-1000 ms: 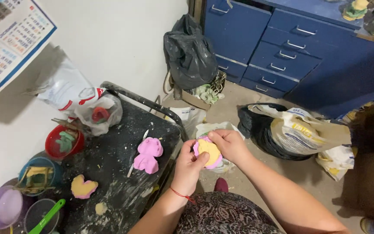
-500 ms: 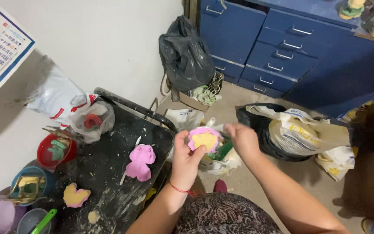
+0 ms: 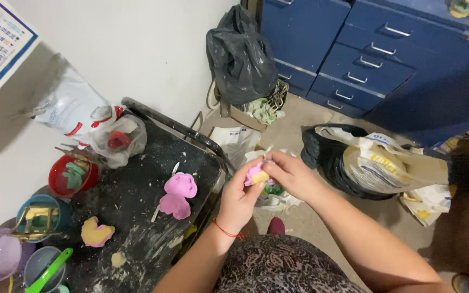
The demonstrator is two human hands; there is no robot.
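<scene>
Both hands meet over the floor just off the right edge of the dusty black work table (image 3: 137, 201), pinching a small soft lump of pink and yellow modelling dough (image 3: 257, 176) between them. The left hand (image 3: 238, 199) has its fingers closed on the lump from below and the left, thumb pressed against it; the right hand (image 3: 290, 174) is closed on it from the right, fingertips on its upper edge. The lump shows pink along the left side and pale yellow toward the lower middle (its far side is hidden by the right fingers). A thin pale stick (image 3: 267, 150) pokes up just above the right fingertips. On the table, well apart from the hands, lie a pink dough figure on a stick (image 3: 178, 193) and a yellow-and-pink heart-shaped dough piece (image 3: 96, 233).
</scene>
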